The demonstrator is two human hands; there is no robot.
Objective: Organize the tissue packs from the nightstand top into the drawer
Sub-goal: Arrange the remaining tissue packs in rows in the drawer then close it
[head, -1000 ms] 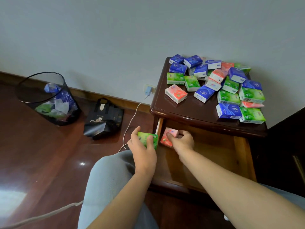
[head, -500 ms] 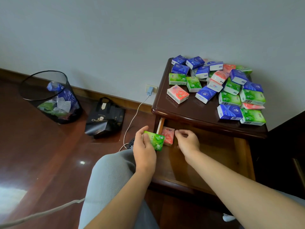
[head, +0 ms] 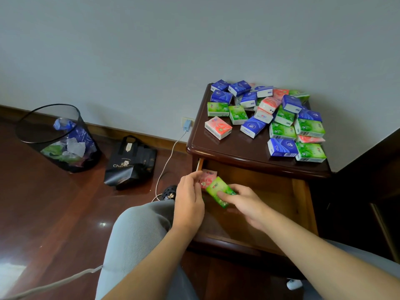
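Head view. The green tissue pack [head: 218, 190] is held over the open drawer [head: 266, 191], between the two hands: the right hand [head: 242, 202] has its fingers and thumb curled round the pack's near end, while the left hand [head: 189, 200] touches the far-left edge with its fingers bent; whether it shares the grip cannot be told. Just beyond the grip, against the drawer's back left corner, stands a pink tissue pack [head: 208, 177]. The step in hand appears to be seating the green pack beside the pink one; the next move calls for lowering it flush and letting go. Count: two packs at the drawer; on the nightstand top [head: 238, 148], above and right of the grip, roughly twenty packs [head: 268, 118] remain, in blue, green and pink, some overlapping, so exact totals cannot be told.
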